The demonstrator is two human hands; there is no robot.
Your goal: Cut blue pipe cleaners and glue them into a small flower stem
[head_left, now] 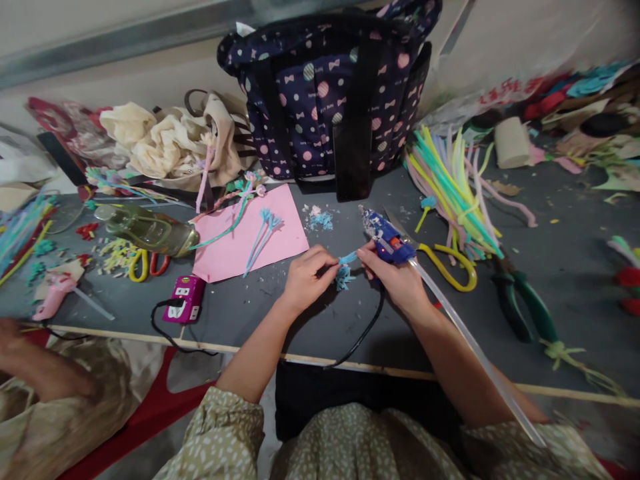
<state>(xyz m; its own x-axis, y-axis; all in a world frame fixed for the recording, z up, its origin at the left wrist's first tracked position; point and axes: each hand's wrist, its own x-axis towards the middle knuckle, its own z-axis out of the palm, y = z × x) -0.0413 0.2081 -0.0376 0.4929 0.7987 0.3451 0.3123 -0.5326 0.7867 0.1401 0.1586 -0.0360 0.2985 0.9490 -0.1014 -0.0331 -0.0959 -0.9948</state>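
Observation:
My left hand (305,275) pinches a small blue pipe-cleaner piece (345,267) just above the grey table (575,267). A fuzzy blue tuft hangs from its end. My right hand (397,277) is wrapped round a blue hot glue gun (387,240). Its nozzle points up and left, and a long clear glue stick (465,333) trails back over my forearm. The two hands nearly touch at the blue piece. The gun's black cord (363,333) drops over the table's front edge.
A pink sheet (235,250) with blue stems lies left of my hands. Nearby are a pink power strip (186,299), yellow scissors (447,263), green pliers (525,300), a bundle of pipe cleaners (450,183), a dotted bag (330,87), a bottle (150,230). Another person's arm (35,370) rests far left.

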